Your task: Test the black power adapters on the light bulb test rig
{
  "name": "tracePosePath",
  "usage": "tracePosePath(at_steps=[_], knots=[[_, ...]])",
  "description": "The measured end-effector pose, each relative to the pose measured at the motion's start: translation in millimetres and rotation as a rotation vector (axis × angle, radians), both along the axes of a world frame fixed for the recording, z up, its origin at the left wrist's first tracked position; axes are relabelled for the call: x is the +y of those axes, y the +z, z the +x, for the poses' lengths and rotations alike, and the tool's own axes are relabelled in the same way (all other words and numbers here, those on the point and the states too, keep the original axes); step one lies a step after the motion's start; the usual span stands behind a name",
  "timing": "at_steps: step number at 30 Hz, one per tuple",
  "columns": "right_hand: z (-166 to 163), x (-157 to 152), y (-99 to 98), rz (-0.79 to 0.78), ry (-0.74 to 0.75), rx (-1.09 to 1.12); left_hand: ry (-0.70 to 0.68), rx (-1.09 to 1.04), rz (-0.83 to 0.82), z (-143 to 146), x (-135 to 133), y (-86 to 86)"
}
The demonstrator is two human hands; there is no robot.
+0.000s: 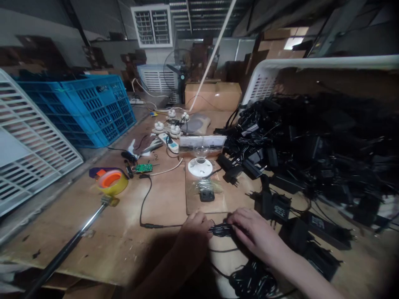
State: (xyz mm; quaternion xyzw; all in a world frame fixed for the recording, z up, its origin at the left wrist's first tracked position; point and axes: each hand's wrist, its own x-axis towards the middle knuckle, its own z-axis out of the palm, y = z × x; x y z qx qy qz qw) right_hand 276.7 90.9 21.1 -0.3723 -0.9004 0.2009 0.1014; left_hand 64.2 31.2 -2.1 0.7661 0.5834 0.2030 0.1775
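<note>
Both hands meet near the middle of the wooden table (102, 232), working on one thin black cable (222, 229). The left hand (195, 226) pinches the cable with its fingers curled closed over it, and the right hand (254, 230) grips the same bundled stretch just to the right, fingers also closed around it. From the left hand the cable runs on to the left along the table and curves far up toward a small green circuit board (144, 167). The bundle between the hands looks folded or coiled, so the step in hand seems to be gathering the loose cable into a tidy bunch. The next move likely calls for keeping the loops pinched tight while more slack is drawn in from the left, without letting the coil spring apart.

Just beyond the hands lies a black plug (206, 195) on a wooden board, and farther off a bulb in a white lamp holder (200, 166). A large heap of black power adapters (311, 141) fills the right side. A roll of tape (112, 181) sits to the left.
</note>
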Motion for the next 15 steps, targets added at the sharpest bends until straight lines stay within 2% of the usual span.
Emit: tracePosePath(at_steps=[6, 12, 15], knots=[[-8, 3, -4.8, -0.011, 0.081, 0.042, 0.012, -0.085, 0.057, 2, 2, -6.0], [-11, 2, 0.7, -0.072, 0.008, 0.129, -0.023, -0.152, 0.059, -3, 5, -7.9], [-13, 1, -1.1, -0.053, 0.000, 0.119, 0.000, -0.156, 0.039, -2, 3, -8.4]])
